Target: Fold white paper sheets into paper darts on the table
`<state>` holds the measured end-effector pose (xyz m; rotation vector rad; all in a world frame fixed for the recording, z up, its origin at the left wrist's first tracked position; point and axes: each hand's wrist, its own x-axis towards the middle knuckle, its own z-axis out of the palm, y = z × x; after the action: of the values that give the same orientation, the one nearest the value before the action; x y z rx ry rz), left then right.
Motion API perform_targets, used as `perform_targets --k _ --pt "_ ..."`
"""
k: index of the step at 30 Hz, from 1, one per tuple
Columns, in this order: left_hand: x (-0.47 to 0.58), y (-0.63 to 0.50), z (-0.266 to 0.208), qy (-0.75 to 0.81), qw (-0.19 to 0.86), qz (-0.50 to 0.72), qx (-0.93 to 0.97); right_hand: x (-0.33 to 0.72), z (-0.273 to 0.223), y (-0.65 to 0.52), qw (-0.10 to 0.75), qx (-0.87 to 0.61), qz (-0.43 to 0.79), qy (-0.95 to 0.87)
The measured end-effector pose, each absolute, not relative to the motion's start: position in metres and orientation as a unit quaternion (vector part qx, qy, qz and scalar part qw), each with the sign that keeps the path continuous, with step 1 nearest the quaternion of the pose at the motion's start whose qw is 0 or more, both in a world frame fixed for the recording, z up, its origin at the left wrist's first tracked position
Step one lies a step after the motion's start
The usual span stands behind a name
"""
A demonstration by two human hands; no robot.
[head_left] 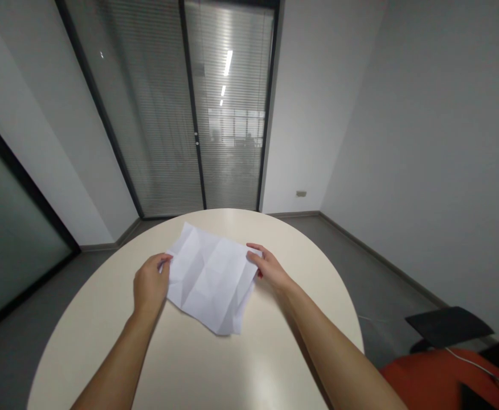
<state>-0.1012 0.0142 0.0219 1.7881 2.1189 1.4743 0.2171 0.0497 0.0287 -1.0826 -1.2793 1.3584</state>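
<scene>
A creased sheet of white paper [213,273] is stretched between my two hands, just over or on the round table. Several fold lines cross it, and its right edge looks doubled over. My left hand [152,283] pinches the paper's left edge between thumb and fingers. At the upper right corner, my right hand [270,266] grips the sheet, thumb on top and some fingers beneath, partly hidden. Whether the paper's middle touches the tabletop I cannot tell.
The round cream table [189,364] fills the lower middle. A red chair [429,378] with a black armrest [450,326] and a thin cable stands at the lower right. Beyond the table are a glass door with blinds [232,159] and a wall socket [301,193].
</scene>
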Motion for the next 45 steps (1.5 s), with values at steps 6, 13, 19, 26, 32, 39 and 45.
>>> perform_targets --k 6,13,19,26,32,39,45 --pt "-0.1 0.015 0.018 0.66 -0.025 0.459 0.594 0.212 0.018 0.049 0.495 -0.435 0.501 -0.561" --pt "-0.096 0.017 0.014 0.66 -0.041 0.431 0.614 0.215 0.007 0.053 0.479 -0.475 0.442 -0.591" --pt "-0.067 0.008 0.024 0.579 -0.015 0.406 0.707 0.222 0.006 0.053 0.493 -0.496 0.363 -0.616" --pt "-0.024 -0.023 0.034 0.443 0.156 0.247 0.847 0.228 0.007 0.057 0.422 -0.576 0.258 -0.651" --pt "-0.02 -0.03 0.038 0.429 0.189 0.186 0.864 0.23 0.006 0.06 0.407 -0.631 0.253 -0.611" --pt "-0.014 -0.032 0.045 0.448 0.204 0.148 0.858 0.233 -0.001 0.068 0.423 -0.576 0.369 -0.595" --pt "0.006 -0.042 0.055 0.489 0.161 0.126 0.848 0.229 0.006 0.072 0.399 -0.578 0.436 -0.563"
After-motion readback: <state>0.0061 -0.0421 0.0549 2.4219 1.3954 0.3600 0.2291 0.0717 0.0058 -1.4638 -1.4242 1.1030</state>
